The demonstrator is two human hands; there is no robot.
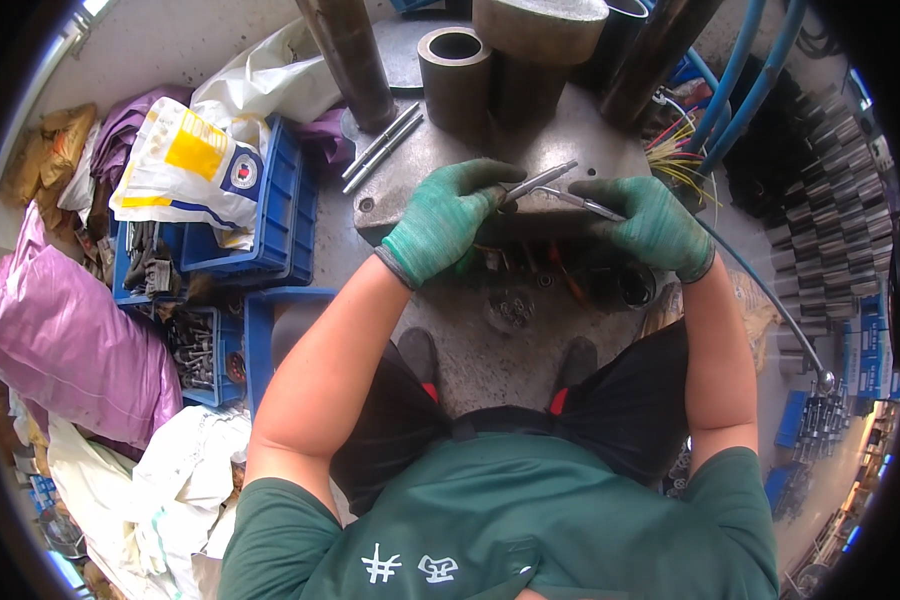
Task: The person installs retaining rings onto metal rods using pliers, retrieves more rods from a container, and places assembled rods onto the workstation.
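Note:
Both my hands wear green knitted gloves and meet above the front edge of a heavy metal machine bed [400,192]. My left hand [438,222] is closed around a grey metal shaft [542,181] with a narrower stepped end pointing up to the right. In my right hand [662,228] is a thin shiny metal rod [578,200], slanting toward the shaft. Their ends overlap in view; whether they touch I cannot tell. Two slim silver rods [383,147] lie side by side on the bed, left of my left hand.
Thick steel columns [345,60] and a hollow cylinder [454,85] stand on the bed. Blue crates [290,215], a white bag [190,165] and a pink sack [75,325] are at left. At right are blue hoses [760,85] and stacked metal cylinders [835,200].

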